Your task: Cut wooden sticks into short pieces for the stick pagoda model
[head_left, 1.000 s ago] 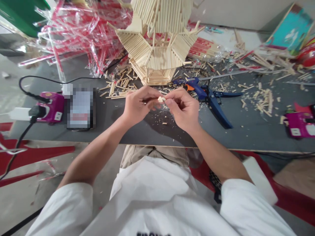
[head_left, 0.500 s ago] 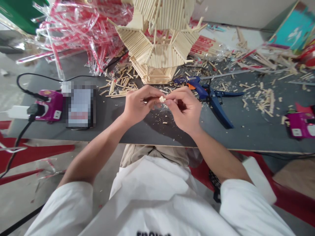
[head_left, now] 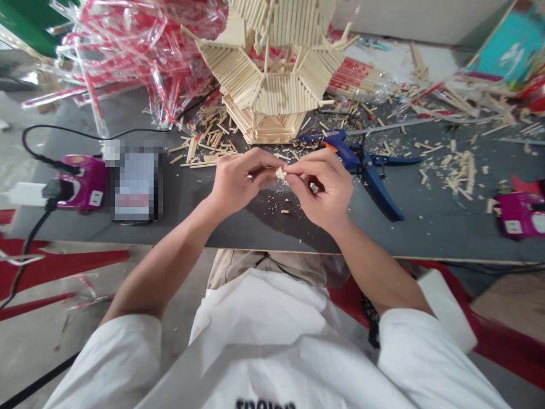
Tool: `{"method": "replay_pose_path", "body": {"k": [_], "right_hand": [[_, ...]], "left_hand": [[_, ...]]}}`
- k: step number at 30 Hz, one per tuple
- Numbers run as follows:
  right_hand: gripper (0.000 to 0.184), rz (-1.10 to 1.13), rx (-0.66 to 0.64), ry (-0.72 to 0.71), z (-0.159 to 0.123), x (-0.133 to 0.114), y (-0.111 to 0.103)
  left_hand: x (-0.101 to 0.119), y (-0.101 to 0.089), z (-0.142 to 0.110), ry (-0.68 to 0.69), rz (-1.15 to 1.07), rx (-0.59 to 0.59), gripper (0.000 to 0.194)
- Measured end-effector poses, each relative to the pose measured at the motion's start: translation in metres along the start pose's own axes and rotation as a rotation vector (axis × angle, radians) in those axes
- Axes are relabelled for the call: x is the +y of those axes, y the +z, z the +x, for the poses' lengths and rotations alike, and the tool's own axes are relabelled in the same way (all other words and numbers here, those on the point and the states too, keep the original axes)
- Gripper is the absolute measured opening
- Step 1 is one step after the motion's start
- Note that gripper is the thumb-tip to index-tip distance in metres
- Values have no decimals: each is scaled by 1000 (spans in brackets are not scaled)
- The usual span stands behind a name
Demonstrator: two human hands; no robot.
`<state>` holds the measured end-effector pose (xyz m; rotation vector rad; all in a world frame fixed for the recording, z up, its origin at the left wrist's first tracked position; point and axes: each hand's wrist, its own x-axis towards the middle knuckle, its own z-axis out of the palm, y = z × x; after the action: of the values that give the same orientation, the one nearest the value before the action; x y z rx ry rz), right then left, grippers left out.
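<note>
Between my fingertips, over the dark table, is a small pale cluster of short wooden stick pieces (head_left: pixel 280 172). My left hand (head_left: pixel 238 180) pinches it from the left, and my right hand (head_left: pixel 324 187) pinches it from the right with thumb and forefinger. Just beyond my hands stands a tiered model of thin wooden sticks (head_left: pixel 279 94), its slanted roof panels meeting at stick ridges. A blue glue gun (head_left: pixel 336 145) lies partly behind my right hand. Right beside it are blue-handled pliers or cutters (head_left: pixel 380 190).
Cut stick pieces (head_left: pixel 213 133) and crumbs litter the table (head_left: pixel 196 210). Red-and-clear plastic wrappers (head_left: pixel 128 51) pile up at the back left. A blurred phone (head_left: pixel 135 184) sits beside a purple power socket (head_left: pixel 85 180); another purple block (head_left: pixel 520 213) is at the right.
Both hands keep their pinch on the stick cluster, with the right fingers shifting slightly. The whole view has moved a little; the model and tools stay put.
</note>
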<state>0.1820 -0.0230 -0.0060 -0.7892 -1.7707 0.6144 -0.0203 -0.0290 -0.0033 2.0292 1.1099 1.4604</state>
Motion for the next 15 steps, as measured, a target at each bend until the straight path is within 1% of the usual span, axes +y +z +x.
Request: {"method": "replay_pose_path", "body": {"k": [5, 8, 10, 15], "right_hand": [[13, 25, -16, -44, 2, -2, 0], [15, 10, -26, -8, 2, -3, 0], [16, -3, -35, 22, 3, -3, 0], [16, -8, -44, 22, 4, 0, 1]], "left_hand": [[-1, 0, 0, -35, -71, -47, 19], [-2, 0, -1, -73, -92, -62, 17], [-2, -1, -1, -84, -57, -63, 16], [-2, -1, -1, -3, 78, -61, 18]]}}
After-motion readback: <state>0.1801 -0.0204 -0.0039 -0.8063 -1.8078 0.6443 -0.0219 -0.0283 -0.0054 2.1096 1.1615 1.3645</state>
